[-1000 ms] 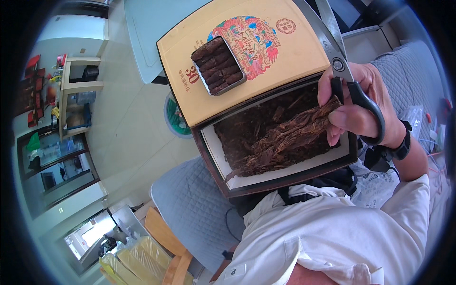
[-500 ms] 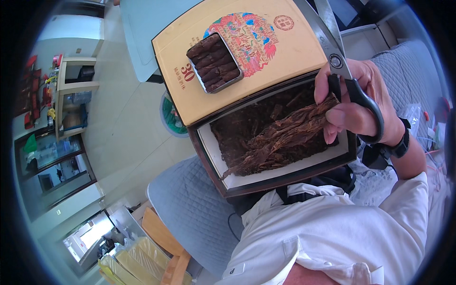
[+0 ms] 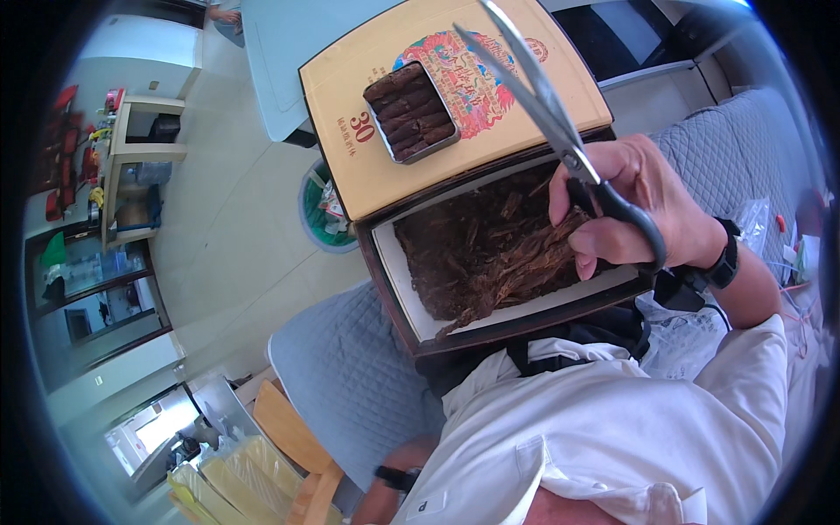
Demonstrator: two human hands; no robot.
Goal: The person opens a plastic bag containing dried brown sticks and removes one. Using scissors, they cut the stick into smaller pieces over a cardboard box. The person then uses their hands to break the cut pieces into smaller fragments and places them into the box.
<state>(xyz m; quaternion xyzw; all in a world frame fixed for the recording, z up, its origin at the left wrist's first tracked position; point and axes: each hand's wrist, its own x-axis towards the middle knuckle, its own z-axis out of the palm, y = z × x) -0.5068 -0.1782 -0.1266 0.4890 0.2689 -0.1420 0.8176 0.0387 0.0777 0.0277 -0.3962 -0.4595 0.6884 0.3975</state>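
My right hand (image 3: 626, 210) is closed around black-handled scissors (image 3: 573, 162), whose silver blades stand slightly apart and point up to the left. The same hand pinches a bunch of brown, wrinkled dried leaves (image 3: 516, 271), seemingly tobacco, that lies in the open box (image 3: 411, 328). Dark leaf scraps (image 3: 446, 254) cover much of the box's bottom. A small metal tin (image 3: 455, 131), filled with short dark rolls (image 3: 407, 109), rests on the yellow printed lid (image 3: 350, 184). At the lower left, my left arm (image 3: 385, 503) shows with a black wrist strap; its fingers are hidden.
A pale blue table (image 3: 276, 52) stands beyond the lid. A green-lined bin (image 3: 324, 214) is on the floor to the left. Grey quilted seating (image 3: 350, 367) lies beside the box, near a wooden chair part (image 3: 289, 429). Another person's hand (image 3: 229, 16) appears at the top.
My right hand has moved slightly left and lower with the leaves, and the scissors have swung left, showing their blades apart. My left arm has come into view at the lower left.
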